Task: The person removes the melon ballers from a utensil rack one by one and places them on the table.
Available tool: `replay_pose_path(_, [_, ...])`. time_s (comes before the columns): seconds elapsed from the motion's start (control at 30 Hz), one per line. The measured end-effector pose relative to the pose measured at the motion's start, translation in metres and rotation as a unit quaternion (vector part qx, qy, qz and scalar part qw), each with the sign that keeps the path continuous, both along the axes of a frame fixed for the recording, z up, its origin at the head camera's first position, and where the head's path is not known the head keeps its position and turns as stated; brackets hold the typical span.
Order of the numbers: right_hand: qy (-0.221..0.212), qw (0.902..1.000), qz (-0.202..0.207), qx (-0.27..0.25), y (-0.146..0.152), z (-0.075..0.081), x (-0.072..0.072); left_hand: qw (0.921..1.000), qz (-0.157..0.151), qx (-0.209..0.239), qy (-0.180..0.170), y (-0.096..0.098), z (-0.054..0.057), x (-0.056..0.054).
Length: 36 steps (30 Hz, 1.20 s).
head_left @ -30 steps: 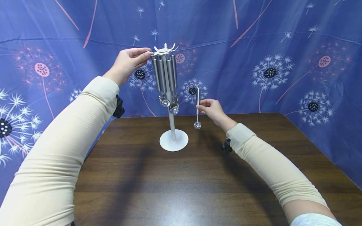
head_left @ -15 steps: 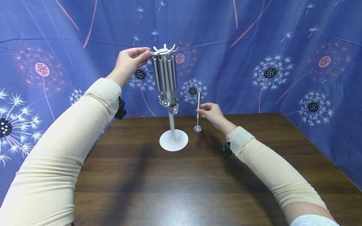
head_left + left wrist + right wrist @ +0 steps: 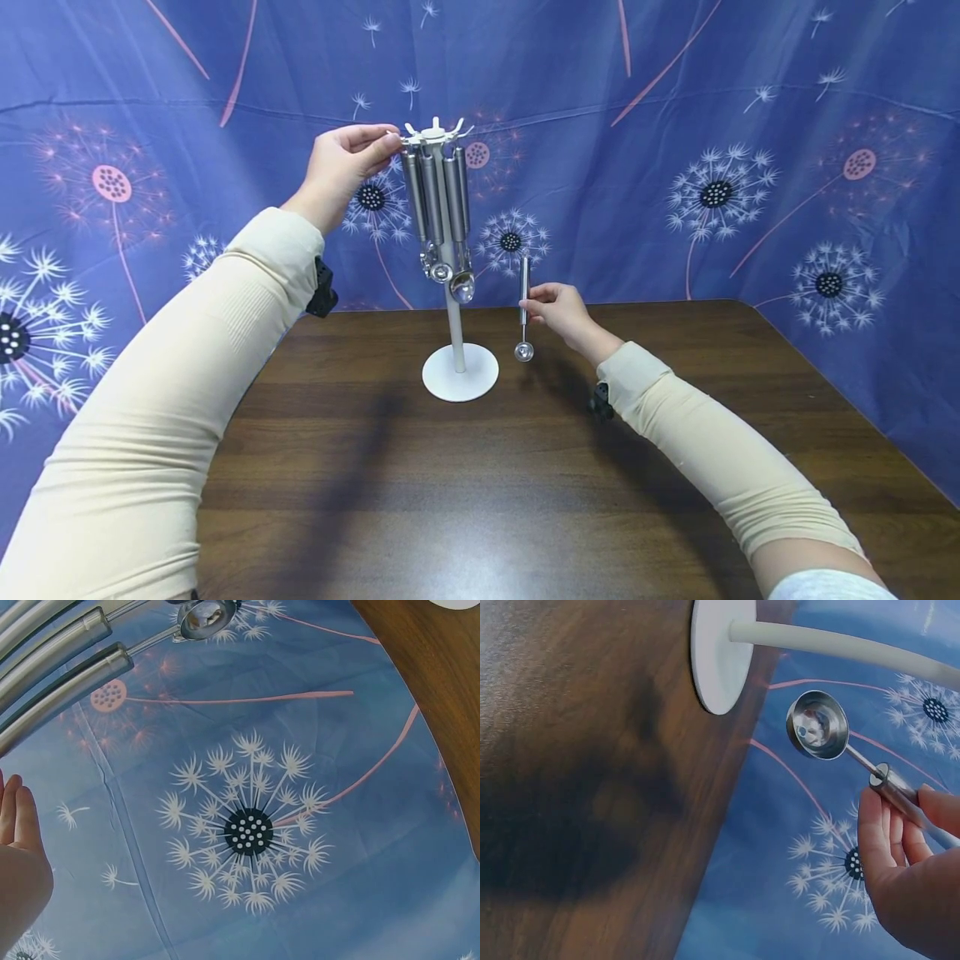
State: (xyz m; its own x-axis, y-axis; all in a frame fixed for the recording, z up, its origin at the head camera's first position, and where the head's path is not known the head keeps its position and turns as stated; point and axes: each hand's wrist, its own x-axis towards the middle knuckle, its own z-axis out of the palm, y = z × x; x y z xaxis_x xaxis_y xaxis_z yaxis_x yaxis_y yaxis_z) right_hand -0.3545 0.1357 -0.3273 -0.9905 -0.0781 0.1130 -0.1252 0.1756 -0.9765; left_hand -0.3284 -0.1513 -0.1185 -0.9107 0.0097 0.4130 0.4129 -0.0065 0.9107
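A white rotary utensil stand (image 3: 461, 385) stands upright near the table's far edge, with curved hooks around its top. From it hang several round-bowled metal spoons (image 3: 432, 200), bowls down. With thumb and fingertips, my left hand (image 3: 348, 171) pinches a hook on the left of the stand's top; in the left wrist view the contact is out of frame. To the right of the stand, my right hand (image 3: 564, 315) pinches another round-bowled spoon (image 3: 524, 352) by its tubular handle. It is held upright, bowl down, apart from the stand. The right wrist view shows its hollow bowl (image 3: 817, 726).
Below lies a dark brown wooden table (image 3: 480, 467), with shadows of both arms on it. A blue curtain (image 3: 600, 183) printed with dandelions hangs right behind the table. Each wrist wears a black camera.
My right hand has moved slightly down with the spoon, bringing its bowl lower beside the stand. The left hand keeps its hold on the hook and has hardly moved.
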Motion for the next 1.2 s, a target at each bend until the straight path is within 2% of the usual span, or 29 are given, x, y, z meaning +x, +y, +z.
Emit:
replay_pose_path(0.43, [-0.027,0.9994,0.002,0.021,-0.009,-0.016,0.004,0.9998,0.017,0.000,0.007,0.002,-0.006,-0.001])
replay_pose_path(0.7, [-0.047,0.9985,-0.011,0.027,-0.012,-0.024,0.008,0.9963,0.054,-0.054,0.040,0.001,-0.006,-0.001])
replay_pose_path(0.83, [-0.059,0.9976,-0.012,0.034,-0.011,-0.029,0.009,0.9947,0.062,-0.067,0.048,0.001,-0.007,0.000])
replay_pose_path(1.03, [-0.088,0.9953,-0.015,0.039,-0.010,-0.036,0.009,0.9960,0.052,-0.058,0.045,0.000,-0.006,0.003])
replay_pose_path(1.2, [-0.114,0.9932,-0.008,0.022,-0.009,-0.042,0.007,0.9970,0.044,-0.050,0.039,-0.001,-0.005,0.004])
